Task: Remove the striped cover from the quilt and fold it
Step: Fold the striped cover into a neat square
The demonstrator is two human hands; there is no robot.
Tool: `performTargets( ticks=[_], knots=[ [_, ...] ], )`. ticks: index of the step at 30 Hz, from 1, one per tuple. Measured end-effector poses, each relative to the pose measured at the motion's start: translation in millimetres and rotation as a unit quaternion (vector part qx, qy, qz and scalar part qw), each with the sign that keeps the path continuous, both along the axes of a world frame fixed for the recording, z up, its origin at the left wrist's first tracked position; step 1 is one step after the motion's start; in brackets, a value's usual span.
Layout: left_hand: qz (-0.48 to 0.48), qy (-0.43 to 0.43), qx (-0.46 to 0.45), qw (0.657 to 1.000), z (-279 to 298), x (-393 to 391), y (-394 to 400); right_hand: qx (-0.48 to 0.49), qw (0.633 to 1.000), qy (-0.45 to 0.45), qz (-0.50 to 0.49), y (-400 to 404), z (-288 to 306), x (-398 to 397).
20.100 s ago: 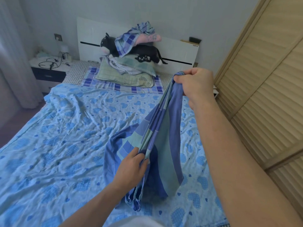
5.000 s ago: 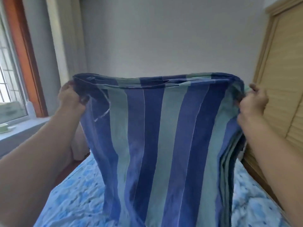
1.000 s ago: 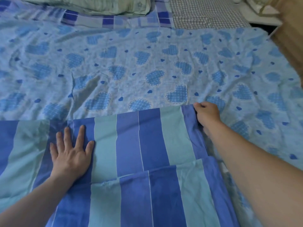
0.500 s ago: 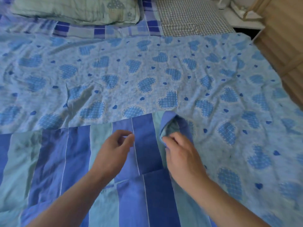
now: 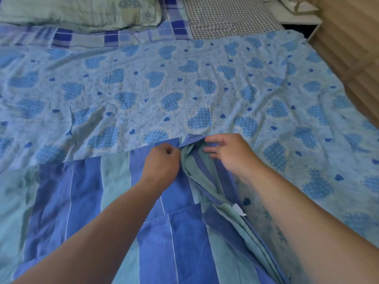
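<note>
The striped cover, in blue and pale green bands, lies folded flat across the near part of the bed. Its far right corner is bunched and turned over. My left hand pinches that corner's edge with curled fingers. My right hand hovers just right of the bunched corner, fingers spread and loosely bent, holding nothing. A small white tag shows on the cover's right edge.
A light blue sheet with heart prints covers the bed beyond the cover. A green pillow lies at the head on a checked blue cloth. A white nightstand and a wooden wardrobe stand to the right.
My left hand moved right and took the cover's bunched corner. My right hand let that corner go and spread its fingers beside it. More of the right edge is folded over.
</note>
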State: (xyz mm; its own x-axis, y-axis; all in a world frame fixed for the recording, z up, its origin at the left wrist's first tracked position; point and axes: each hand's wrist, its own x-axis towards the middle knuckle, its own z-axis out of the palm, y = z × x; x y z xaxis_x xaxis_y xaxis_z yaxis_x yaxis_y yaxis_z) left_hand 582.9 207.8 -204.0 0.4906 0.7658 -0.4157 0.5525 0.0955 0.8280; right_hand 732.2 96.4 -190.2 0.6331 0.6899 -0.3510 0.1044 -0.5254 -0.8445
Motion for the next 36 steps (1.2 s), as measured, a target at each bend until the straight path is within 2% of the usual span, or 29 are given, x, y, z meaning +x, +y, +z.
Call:
performTargets(
  ticks=[5,8,10,12,14,16,17,19,21,24,26,28,29,31,33,36],
  knots=[
    [-0.019,-0.048,-0.015,0.999,10,21,7,0.058,0.985,0.144,-0.079,14,9,10],
    [-0.043,-0.053,-0.005,0.998,12,29,8,-0.048,0.988,0.139,-0.048,16,4,8],
    [-0.051,-0.053,0.006,0.997,13,33,8,-0.087,0.979,0.176,-0.045,18,0,6],
    [-0.056,-0.051,0.012,0.997,15,35,7,-0.033,0.976,0.204,-0.063,25,-1,4],
    [-0.057,-0.051,0.02,0.997,18,37,6,0.034,0.979,0.18,-0.087,32,-1,3],
    [-0.063,-0.043,0.034,0.996,22,40,5,0.03,0.986,0.124,-0.107,35,-1,9],
    [-0.069,-0.034,0.048,0.996,25,42,4,0.0,0.992,0.068,-0.105,36,-3,15],
    [-0.077,-0.012,0.081,0.994,29,46,3,-0.088,0.987,-0.129,-0.048,34,-1,27],
    [-0.08,0.002,0.097,0.992,33,49,4,-0.098,0.951,-0.294,0.019,32,2,35],
    [-0.077,0.03,0.108,0.991,35,53,7,-0.048,0.918,-0.37,0.134,25,-3,47],
    [-0.083,0.053,0.107,0.989,33,52,9,-0.053,0.868,-0.439,0.227,20,-10,50],
    [-0.096,0.078,0.1,0.987,29,50,10,-0.049,0.826,-0.498,0.257,15,-18,49],
    [-0.098,0.082,0.09,0.988,27,48,11,-0.035,0.831,-0.505,0.229,12,-20,45],
    [-0.087,0.083,0.058,0.991,21,44,15,0.007,0.887,-0.449,0.11,5,-20,36],
    [-0.072,0.077,0.026,0.994,17,43,18,0.031,0.937,-0.349,0.005,-3,-17,26],
    [-0.063,0.065,0.013,0.996,13,41,17,-0.033,0.984,-0.17,-0.042,-8,-4,2]
  ],
)
